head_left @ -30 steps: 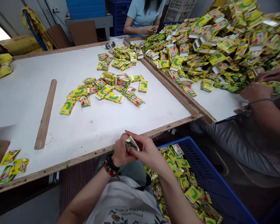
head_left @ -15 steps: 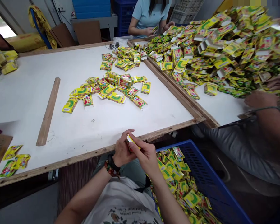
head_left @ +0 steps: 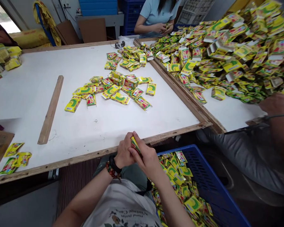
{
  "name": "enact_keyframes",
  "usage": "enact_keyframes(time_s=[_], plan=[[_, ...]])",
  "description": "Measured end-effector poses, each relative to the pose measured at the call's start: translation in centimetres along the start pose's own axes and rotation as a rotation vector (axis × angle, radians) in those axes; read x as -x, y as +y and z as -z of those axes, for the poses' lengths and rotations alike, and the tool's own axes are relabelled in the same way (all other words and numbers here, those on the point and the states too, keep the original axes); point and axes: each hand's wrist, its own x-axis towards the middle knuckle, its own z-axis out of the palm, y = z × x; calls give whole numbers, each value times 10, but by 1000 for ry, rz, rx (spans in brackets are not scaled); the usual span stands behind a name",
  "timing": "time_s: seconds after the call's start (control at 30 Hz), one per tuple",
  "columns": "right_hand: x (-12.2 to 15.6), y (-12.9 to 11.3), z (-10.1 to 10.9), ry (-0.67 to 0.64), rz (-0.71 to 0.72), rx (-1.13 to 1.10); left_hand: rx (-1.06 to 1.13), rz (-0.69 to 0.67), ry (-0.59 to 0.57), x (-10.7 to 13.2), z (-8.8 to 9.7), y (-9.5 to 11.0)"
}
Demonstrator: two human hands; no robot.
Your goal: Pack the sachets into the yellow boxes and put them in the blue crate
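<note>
The left hand and right hand grip a small yellow carton in their fingers, just off the near edge of the desk. Beside them, a blue plastic crate holds loose cartons.

The small yellow carton is mostly hidden by the person's fingers, its print impossible to make out. The blue plastic crate runs off the bottom edge, the co-worker is cut off at the top, and the heap of cartons runs off the right.
</note>
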Motion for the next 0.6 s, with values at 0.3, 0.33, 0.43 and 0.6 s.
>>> enact_keyframes(time_s=[0.3, 0.33, 0.43, 0.6], plan=[[11, 6, -16, 196, -127, -115, -58, 20, -117, -2, 6, 9], [13, 5, -16, 222, -166, -132, -87, 57, -146, 0, 6, 13], [23, 6, -4, 185, -174, -119, -138, 87, -255, 2, 9, 22], [56, 49, 59, 7, -387, 256, -386, 4, -184, -41, 72, -10]])
